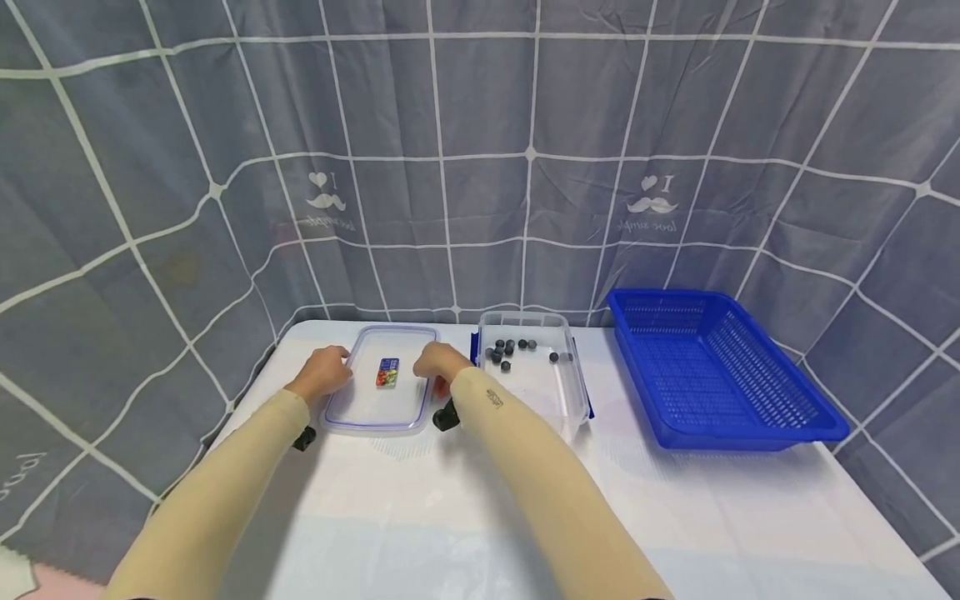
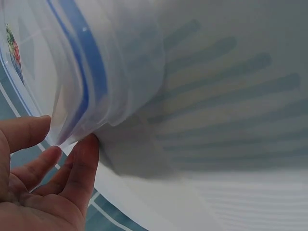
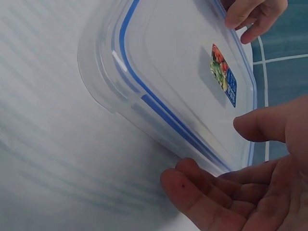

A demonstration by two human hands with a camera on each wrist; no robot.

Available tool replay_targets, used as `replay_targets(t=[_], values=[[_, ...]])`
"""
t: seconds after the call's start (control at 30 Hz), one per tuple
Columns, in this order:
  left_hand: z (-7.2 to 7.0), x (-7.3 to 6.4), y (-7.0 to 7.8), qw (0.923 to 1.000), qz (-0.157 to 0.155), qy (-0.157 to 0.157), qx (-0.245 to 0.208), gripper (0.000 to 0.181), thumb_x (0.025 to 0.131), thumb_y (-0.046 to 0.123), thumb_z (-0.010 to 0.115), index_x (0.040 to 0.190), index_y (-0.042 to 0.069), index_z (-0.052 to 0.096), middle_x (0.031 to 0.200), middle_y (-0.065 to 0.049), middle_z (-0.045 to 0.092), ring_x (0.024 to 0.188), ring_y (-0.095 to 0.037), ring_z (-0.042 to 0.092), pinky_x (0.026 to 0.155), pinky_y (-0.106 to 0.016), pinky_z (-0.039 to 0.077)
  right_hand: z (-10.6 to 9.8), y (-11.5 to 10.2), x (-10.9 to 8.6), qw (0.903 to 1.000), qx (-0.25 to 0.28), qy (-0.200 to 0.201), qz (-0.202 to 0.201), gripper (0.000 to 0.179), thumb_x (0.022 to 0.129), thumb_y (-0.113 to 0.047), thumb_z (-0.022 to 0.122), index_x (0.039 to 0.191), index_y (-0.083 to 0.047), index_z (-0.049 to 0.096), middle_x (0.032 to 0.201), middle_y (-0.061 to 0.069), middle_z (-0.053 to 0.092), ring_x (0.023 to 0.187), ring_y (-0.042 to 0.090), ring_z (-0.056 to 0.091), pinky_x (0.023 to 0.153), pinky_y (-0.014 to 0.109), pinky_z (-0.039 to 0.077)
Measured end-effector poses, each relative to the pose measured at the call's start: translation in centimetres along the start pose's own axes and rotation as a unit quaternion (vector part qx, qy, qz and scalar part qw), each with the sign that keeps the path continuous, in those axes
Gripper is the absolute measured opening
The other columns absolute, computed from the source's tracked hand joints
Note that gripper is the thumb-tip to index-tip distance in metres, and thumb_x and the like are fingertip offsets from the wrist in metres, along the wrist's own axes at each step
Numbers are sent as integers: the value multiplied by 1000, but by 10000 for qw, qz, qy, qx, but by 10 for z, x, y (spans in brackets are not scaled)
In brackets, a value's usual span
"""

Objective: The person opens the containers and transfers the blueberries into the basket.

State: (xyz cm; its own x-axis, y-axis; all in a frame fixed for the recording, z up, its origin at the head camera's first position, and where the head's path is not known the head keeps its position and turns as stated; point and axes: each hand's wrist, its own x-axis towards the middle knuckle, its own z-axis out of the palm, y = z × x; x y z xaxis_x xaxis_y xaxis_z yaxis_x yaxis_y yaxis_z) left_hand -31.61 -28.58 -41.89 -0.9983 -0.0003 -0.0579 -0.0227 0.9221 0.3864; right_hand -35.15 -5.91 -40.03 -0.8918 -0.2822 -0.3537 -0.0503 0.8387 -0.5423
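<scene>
A clear plastic lid (image 1: 408, 400) with a blue seal lies at the left of the table, a small picture label (image 1: 387, 372) on its top. At its left edge my left hand (image 1: 324, 372) pinches the rim between thumb and fingers, seen closely in the left wrist view. My right hand (image 1: 441, 362) is at the opposite edge; in the right wrist view its thumb and fingers (image 3: 185, 180) stand apart around the rim. Just right of this hand is a clear open container (image 1: 543, 387) with blue side clips and several small dark balls (image 1: 506, 367) inside.
A blue plastic basket (image 1: 652, 417) stands at the table's right side. White cloth covers the table (image 1: 420, 517). Behind and along both sides hangs a grey curtain (image 1: 480, 200) with white grid lines.
</scene>
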Motion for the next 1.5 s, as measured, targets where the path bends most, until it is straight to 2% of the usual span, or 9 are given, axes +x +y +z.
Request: replay_targets(t=[0.3,0.53,0.63,0.77,0.93,1.03,1.23,1.37,1.5], values=[[6,3,-1,9998,-150,119,93,52,88,7,50,134,-18,50,135,-39,53,120,-49,56,103,-58,44,-10,2,-2,9999,61,-7,-91,30,96,-22,61,112,3,64,75,16,66,58,26,67,70,38,61],[7,12,11,9976,189,630,210,49,91,14,52,126,-20,54,120,-39,58,113,-51,57,99,-58,45,-30,10,-10,9982,533,43,-254,22,97,-23,60,94,-2,59,65,9,57,51,20,60,77,41,61],[7,13,22,9960,357,818,105,49,91,15,51,125,-20,55,118,-38,59,112,-51,57,98,-58,45,-40,13,-15,9958,805,100,-417,25,97,-23,60,93,1,64,63,8,56,51,17,60,79,42,60],[6,13,41,9953,431,861,-87,49,93,18,51,128,-17,55,123,-36,58,117,-50,56,101,-57,44,-55,18,-24,9907,1096,184,-789,32,98,-24,61,106,6,69,67,9,61,55,16,61,78,41,60],[8,12,62,9954,459,806,-238,48,95,21,52,132,-9,57,127,-30,61,119,-44,57,101,-56,45,-74,28,-35,9838,1410,196,-1090,42,99,-24,59,128,5,63,79,9,67,60,15,61,69,32,58],[10,10,76,9942,556,865,-329,47,96,23,51,133,-5,59,122,-25,65,110,-38,62,94,-53,49,-85,34,-40,9791,1664,336,-1121,44,99,-23,58,132,6,61,82,10,67,61,14,60,64,27,54],[14,7,108,9900,751,959,-705,45,95,23,52,132,-1,60,113,-19,69,89,-29,66,81,-44,52,-102,54,-42,9718,2013,788,-946,40,98,-20,57,126,8,64,79,11,64,59,12,58,59,24,51],[20,6,128,9869,869,962,-962,42,95,24,55,129,0,62,110,-17,71,91,-29,66,80,-44,53,-108,70,-44,9693,2140,976,-718,40,99,-19,54,126,8,64,74,6,59,59,11,55,61,25,50],[29,7,143,9844,914,956,-1160,43,96,27,54,129,1,62,110,-16,71,94,-30,66,84,-45,53,-109,87,-44,9681,2182,1148,-456,32,99,-20,53,111,7,66,66,2,53,57,11,51,61,27,48]])
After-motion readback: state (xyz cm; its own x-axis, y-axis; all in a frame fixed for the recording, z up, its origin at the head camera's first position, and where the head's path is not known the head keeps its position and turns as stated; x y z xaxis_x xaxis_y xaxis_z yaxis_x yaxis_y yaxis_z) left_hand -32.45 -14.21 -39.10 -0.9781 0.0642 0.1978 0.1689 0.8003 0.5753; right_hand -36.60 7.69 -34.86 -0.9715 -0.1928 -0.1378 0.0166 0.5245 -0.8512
